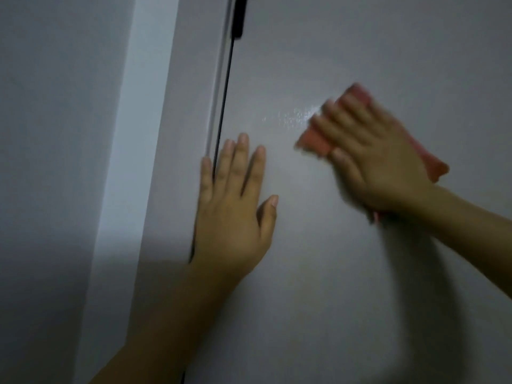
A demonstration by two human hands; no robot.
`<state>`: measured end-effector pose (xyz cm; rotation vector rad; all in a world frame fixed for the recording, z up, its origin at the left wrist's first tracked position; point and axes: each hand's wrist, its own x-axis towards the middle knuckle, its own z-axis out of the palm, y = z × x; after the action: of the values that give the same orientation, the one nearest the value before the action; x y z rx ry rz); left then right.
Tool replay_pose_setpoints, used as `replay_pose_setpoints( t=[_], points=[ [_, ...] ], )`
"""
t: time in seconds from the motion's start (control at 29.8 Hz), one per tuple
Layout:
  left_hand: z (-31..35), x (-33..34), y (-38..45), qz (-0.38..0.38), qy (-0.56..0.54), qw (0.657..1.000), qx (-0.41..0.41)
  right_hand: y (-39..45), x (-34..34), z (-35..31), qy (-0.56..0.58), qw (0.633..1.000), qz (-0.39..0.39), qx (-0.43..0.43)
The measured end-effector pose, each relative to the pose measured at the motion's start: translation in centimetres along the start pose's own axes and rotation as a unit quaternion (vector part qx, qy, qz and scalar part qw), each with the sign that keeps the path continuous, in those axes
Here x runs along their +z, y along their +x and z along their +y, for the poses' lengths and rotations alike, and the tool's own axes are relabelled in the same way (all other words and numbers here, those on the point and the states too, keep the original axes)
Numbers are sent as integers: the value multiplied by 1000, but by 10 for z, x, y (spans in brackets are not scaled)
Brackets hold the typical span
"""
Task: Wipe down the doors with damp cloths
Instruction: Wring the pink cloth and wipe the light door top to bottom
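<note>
A pale grey door (346,273) fills most of the view. My right hand (371,159) presses a folded pink cloth (314,141) flat against the door with straight, spread fingers; the hand is blurred. A wet sheen (293,117) glistens on the door just left of the cloth. My left hand (235,206) lies flat on the door near its left edge, fingers straight, the little finger across the dark gap (224,106) between door and frame.
The door frame (171,134) runs up the left side, with a lighter wall strip (130,134) beside it. A black hinge or fitting (239,15) sits at the top of the gap.
</note>
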<state>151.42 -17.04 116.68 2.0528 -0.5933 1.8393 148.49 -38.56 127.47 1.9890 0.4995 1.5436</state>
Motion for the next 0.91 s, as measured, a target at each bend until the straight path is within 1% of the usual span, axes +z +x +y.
replay_pose_setpoints(
  t=[0.03,0.1,0.13,0.17,0.2,0.27,0.3,0.34,0.37,0.4,0.44,0.47,0.5,0.54,0.57,0.6,0.67,0.71,0.74,0.77,0.81,0.84,0.87,0.91],
  points=[
    [7,4,3,-7,-26,1000,-3,6,-2,13,9,997,14,74],
    [15,12,9,-9,-57,998,-14,15,-2,21,24,975,55,214],
    [17,15,10,-2,-62,998,-21,15,-1,15,26,966,65,249],
    [17,17,10,5,-67,997,-26,11,3,6,26,965,65,252],
    [16,18,10,11,-72,997,-29,3,6,-3,23,973,58,222],
    [16,20,11,20,-70,997,-29,-18,8,-4,18,995,27,98],
    [16,20,11,24,-63,997,-28,-25,5,6,17,999,13,33],
    [17,21,11,25,-56,998,-28,-28,0,21,14,1000,7,-2],
    [17,20,11,26,-54,998,-28,-28,-2,36,9,1000,6,9],
    [18,19,11,25,-56,998,-32,-24,-5,50,11,998,14,63],
    [20,19,11,23,-59,997,-38,-19,-6,61,20,988,31,148],
    [23,18,12,22,-63,997,-48,-13,-5,66,29,970,54,233],
    [27,18,13,24,-66,996,-62,-7,-3,65,31,952,72,295],
    [33,18,14,27,-68,994,-77,-3,-2,57,25,942,77,326],
    [39,19,17,30,-68,993,-93,-4,0,45,11,944,73,323],
    [45,20,19,33,-65,992,-107,-10,2,31,3,956,64,286],
    [55,23,22,38,-51,990,-126,-35,8,12,13,988,32,152],
    [58,24,23,38,-37,990,-131,-49,8,11,18,997,14,78],
    [59,26,23,36,-22,990,-137,-57,6,21,14,1000,1,16],
    [60,27,24,33,-10,989,-142,-61,3,37,5,1000,-4,-12],
    [61,28,24,32,-5,989,-146,-60,1,54,-2,1000,1,1],
    [62,28,25,32,-5,988,-149,-57,-1,70,4,998,12,54],
    [64,28,24,31,-5,988,-153,-51,-4,86,18,991,32,132],
    [65,27,24,29,-5,987,-157,-46,-6,96,32,975,54,213]
  ],
)
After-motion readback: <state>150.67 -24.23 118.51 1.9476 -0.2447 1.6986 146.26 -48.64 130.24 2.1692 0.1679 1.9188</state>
